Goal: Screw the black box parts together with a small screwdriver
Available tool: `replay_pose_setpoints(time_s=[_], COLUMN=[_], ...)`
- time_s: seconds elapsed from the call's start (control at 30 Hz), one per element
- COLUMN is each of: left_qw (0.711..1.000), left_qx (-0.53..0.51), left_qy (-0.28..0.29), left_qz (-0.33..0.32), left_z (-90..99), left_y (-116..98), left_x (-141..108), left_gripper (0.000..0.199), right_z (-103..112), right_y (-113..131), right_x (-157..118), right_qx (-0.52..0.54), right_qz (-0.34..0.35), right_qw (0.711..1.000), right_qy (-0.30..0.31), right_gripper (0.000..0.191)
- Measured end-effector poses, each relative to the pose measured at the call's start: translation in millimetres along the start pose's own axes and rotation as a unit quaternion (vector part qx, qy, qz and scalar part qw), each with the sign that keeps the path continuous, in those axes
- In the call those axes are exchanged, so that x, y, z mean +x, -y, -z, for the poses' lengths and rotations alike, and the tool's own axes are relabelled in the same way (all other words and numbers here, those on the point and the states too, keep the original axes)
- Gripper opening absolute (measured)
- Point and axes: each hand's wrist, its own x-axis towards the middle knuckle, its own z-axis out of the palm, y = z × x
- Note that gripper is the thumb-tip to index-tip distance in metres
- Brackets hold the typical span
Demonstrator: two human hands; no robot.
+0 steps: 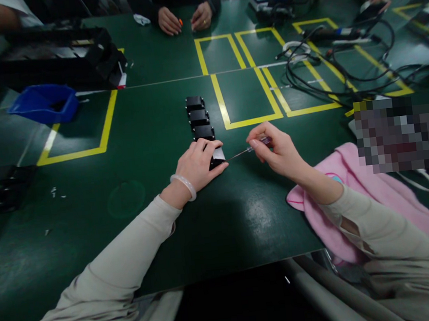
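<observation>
Several small black box-shaped parts [199,116] stand in a line on the green table, with small shiny screw-like bits at their corners. My left hand [195,166] is closed over the nearest black box-shaped part [218,155], thumb along its near side and fingers across its far side. A pale patch shows on that part's top; the rest is mostly covered by my hand. In my right hand [280,151] is a thin screwdriver [249,149], its clear handle pinched between thumb and fingers. The screwdriver's tip points left and reaches the part's right corner.
A blue bin [49,103] and a large black tray [62,59] lie at the left. Loose screws [53,191] are scattered nearby. Right, there are black cables [305,79] and a pink cloth [359,191]. Across the table rest a co-worker's hands [169,21].
</observation>
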Motion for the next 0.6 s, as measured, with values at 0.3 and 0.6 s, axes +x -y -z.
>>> replay_pose_setpoints(time_s=[0.3, 0.6], left_qw=[1.0, 1.0], left_qx=[-0.003, 0.0], left_qy=[0.004, -0.003], left_qz=[0.003, 0.001], left_z=[0.6, -0.6], left_y=[-0.4, -0.3], left_x=[0.3, 0.1], left_gripper=[0.049, 0.049], right_z=[-0.3, 0.3], right_y=[0.9, 2.3], right_x=[0.1, -0.2], right_qx=[0.003, -0.002], right_qz=[-0.014, -0.007], right_qw=[1.0, 1.0], right_qy=[0.009, 0.006], right_gripper=[0.026, 0.021])
